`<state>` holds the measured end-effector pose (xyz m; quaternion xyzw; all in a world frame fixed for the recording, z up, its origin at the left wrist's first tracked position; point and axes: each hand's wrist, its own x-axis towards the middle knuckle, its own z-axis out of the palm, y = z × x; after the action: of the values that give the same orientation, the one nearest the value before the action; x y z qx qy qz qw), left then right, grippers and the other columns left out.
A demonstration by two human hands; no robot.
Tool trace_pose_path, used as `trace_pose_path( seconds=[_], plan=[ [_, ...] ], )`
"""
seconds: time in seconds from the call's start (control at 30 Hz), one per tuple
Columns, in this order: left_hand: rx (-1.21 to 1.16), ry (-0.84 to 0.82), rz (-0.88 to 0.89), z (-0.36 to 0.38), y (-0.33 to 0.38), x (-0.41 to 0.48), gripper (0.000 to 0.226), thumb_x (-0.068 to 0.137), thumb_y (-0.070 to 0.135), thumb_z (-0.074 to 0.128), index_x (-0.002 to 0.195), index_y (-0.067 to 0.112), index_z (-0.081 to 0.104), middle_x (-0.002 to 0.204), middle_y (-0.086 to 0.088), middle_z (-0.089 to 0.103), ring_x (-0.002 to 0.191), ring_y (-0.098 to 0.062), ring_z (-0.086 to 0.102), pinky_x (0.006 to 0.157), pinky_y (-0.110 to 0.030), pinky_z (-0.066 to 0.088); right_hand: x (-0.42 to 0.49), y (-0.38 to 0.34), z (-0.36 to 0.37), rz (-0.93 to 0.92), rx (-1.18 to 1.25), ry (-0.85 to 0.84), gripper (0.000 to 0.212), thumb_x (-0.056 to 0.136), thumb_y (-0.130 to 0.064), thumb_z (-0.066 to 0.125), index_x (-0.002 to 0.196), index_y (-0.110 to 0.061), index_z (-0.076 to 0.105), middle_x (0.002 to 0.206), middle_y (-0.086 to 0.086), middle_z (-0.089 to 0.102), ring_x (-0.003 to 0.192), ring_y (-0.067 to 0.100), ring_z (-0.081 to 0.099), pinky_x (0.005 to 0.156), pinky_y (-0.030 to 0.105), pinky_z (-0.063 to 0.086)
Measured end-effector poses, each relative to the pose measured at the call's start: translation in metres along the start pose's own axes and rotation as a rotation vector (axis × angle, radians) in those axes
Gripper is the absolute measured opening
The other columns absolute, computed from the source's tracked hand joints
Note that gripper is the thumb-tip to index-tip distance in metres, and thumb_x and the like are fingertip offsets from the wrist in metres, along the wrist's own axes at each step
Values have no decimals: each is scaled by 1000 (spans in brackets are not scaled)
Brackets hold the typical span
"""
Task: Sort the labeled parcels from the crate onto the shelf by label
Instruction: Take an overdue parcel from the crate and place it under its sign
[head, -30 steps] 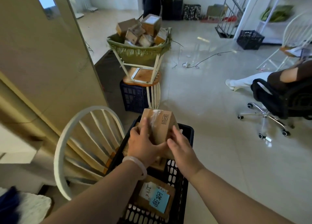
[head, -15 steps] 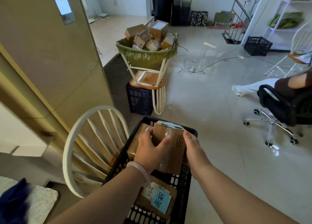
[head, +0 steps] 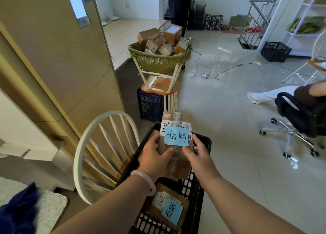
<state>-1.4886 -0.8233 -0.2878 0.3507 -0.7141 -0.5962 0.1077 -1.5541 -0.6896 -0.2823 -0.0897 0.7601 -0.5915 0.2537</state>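
With fingers point(head: 153, 140) of the left hand point(head: 155, 157) curled round the left edge of a parcel point(head: 173, 126) and the thumb pressed on its face, holds it tilted up over the far end of the crate point(head: 204, 142). Clamps the opposite edge with the right hand point(head: 200, 159), fingers along the side, thumb on the front. Turns a blue note point(head: 176, 136) with handwritten characters toward the camera. Has a second parcel point(head: 150, 214), also blue-noted, lying flat in the near end of the crate, apart from both hands.

Looks like the label-reading step: parcel raised from the crate, not yet carried off. Seems some way from done, with at least one parcel left to sort. Calls next for matching the note to its place on the shelf point(head: 303, 33), probably the white rack far off at right. Needs a turn and a walk across the floor, with a firm grip on both edges. Risks a slip on the glossy tape across the front.
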Motion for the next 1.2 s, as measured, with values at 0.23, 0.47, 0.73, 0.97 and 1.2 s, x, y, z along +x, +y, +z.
trace_pose_path(
  seconds=[0.23,0.47,0.73,0.97,1.2],
  plan=[
    [-21,-111,46,-24,-4,-2,96,82,26,77,150,53,14,135,16,42,126,-13,45,102,-44,50,0,-1,12,-146,-156,-50,71,97,-22,61,152,-43,22,146,-10,34,137,9,31,104,38,45],
    [103,-93,160,-51,-4,-1,90,81,25,78,149,47,23,138,17,23,125,-5,29,76,-9,44,2,-5,30,-211,-113,-127,70,96,-13,61,144,-49,26,139,-12,33,130,5,37,81,15,54],
    [106,0,222,-69,-10,-21,97,76,22,81,150,45,23,137,23,20,127,-4,29,77,-1,44,9,-15,55,-258,-231,-226,67,96,-43,56,145,-63,16,152,-15,22,140,18,28,102,47,49],
    [110,81,271,-113,-28,-43,102,74,26,84,149,46,17,144,21,15,133,-1,24,101,-4,29,-5,-27,90,-381,-385,-315,75,91,-37,66,144,-63,19,152,-15,23,141,16,27,107,47,45],
    [144,147,322,-187,-49,-84,98,74,26,85,148,45,23,143,24,21,138,-4,26,112,-18,35,-46,-46,144,-395,-490,-492,81,91,-41,65,144,-65,9,154,-13,18,141,17,28,108,45,43]
  ],
)
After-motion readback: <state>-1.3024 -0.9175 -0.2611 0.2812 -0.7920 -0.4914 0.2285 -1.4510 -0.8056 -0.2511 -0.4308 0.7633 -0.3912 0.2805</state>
